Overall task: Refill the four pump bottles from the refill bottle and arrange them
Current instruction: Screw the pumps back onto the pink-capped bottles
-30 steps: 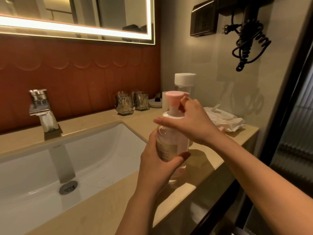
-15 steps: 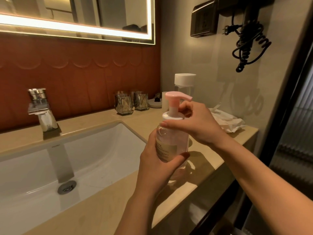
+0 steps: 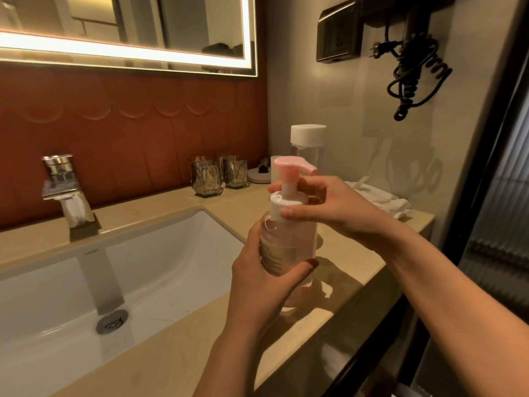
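1. The pump bottle (image 3: 287,247) is upright at the centre of the frame, over the counter (image 3: 177,353) just right of the sink (image 3: 171,262). Whether its base touches the counter cannot be told.
2. Its clear body looks pink and carries a pale label on its left side.
3. A pink pump head (image 3: 289,164) sits on top with its spout pointing right. Below it is a white collar (image 3: 286,206).
4. The left hand (image 3: 257,287) comes up from the lower centre and grips the body. Its fingers curl round the far side and its thumb lies across the front, under the label.
5. The right hand (image 3: 329,207) reaches in from the right and is clamped on the collar. Its thumb presses on the front and its fingers curl round behind the pump stem.
6. A clear capped bottle (image 3: 307,136) with a white cap stands upright behind the pump head, near the wall and apart from both hands.
7. A tap (image 3: 64,190) stands at the left, behind the sink.
8. Two glasses (image 3: 207,179) stand at the back of the counter, left of the pump head.
9. A crumpled white cloth (image 3: 380,199) lies on the counter to the right of the right hand.
10. A lit mirror (image 3: 128,24) fills the upper left, and a socket (image 3: 339,35) and a coiled cord (image 3: 415,73) hang at the upper right.
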The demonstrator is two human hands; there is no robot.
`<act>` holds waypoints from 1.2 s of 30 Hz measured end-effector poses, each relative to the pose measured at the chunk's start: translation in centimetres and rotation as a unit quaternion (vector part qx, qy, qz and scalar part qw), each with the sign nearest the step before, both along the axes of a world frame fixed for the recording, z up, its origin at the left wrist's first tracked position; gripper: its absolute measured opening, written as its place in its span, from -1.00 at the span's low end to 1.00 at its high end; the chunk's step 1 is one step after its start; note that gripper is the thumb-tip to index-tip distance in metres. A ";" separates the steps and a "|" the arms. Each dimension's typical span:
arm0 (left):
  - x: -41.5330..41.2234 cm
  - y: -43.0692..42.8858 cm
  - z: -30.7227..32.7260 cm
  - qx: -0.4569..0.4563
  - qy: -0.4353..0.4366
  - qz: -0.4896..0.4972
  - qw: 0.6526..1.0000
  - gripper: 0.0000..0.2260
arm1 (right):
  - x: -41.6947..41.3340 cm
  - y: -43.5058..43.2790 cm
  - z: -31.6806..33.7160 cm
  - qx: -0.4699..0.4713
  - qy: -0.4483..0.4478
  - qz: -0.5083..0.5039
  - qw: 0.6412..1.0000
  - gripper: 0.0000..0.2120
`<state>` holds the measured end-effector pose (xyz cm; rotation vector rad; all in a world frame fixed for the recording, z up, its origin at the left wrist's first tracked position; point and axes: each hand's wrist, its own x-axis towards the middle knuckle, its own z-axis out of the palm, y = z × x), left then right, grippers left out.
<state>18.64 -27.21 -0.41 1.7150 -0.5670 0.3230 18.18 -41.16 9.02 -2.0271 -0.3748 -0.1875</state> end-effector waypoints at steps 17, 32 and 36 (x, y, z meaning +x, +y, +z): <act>0.2 -0.1 -0.3 0.028 0.017 0.012 0.999 -0.27 | 2.2 -2.8 -4.5 0.193 -0.112 -0.248 0.943 -0.60; 0.6 0.2 -0.8 0.044 -0.077 0.129 0.988 -0.26 | 5.8 -3.1 -7.6 0.023 -0.038 -0.267 0.963 -0.07; 0.6 0.1 -0.6 0.044 -0.063 0.144 0.987 -0.40 | 4.1 -4.9 -7.8 -0.005 -0.057 -0.298 0.953 -0.10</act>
